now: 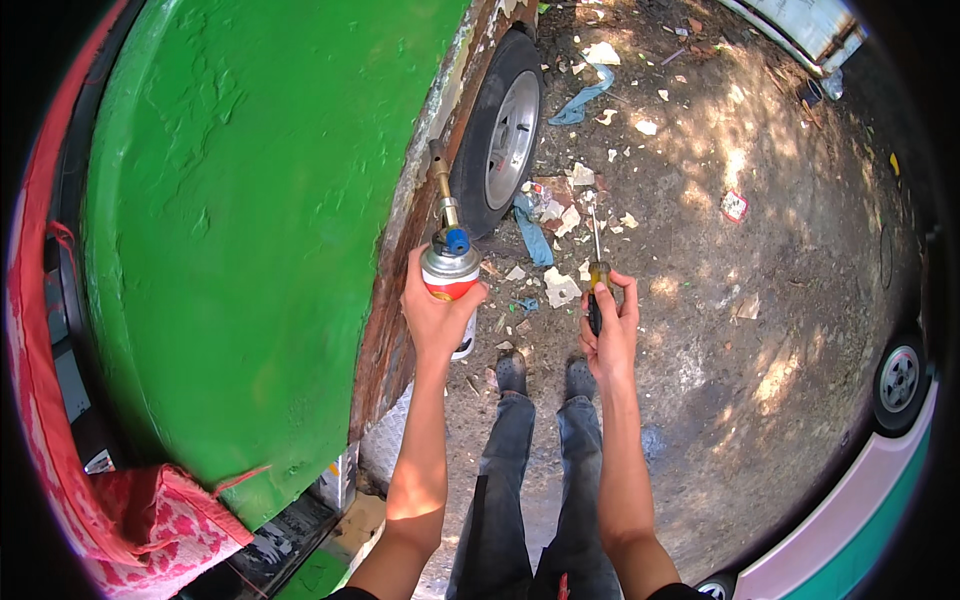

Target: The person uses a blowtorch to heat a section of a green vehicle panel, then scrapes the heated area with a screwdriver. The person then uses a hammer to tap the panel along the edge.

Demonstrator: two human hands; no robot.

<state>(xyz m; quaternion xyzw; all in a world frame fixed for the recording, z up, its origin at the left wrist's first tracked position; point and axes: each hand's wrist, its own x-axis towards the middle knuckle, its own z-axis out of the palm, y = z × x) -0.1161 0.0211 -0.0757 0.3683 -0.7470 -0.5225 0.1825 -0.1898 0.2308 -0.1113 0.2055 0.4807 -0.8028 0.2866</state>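
My left hand [435,315] is wrapped round a gas torch [450,265], a can with a red and white body, a blue knob and a brass-coloured nozzle. The nozzle points away from me, close to the rusty lower edge [395,250] of a green painted vehicle panel [240,220]. Whether a flame burns at its tip I cannot tell. In my right hand [615,325] is a screwdriver [599,285] with a yellow and black handle, its thin metal shaft pointing away from me over the ground. The screwdriver touches nothing but my hand.
Beyond the torch stands a wheel [510,130] with a black tyre. Pale flakes [562,288] and blue cloth scraps [532,230] litter the ground [700,330]. Red patterned cloth [170,520] hangs at lower left. Another vehicle [850,510] is at lower right.
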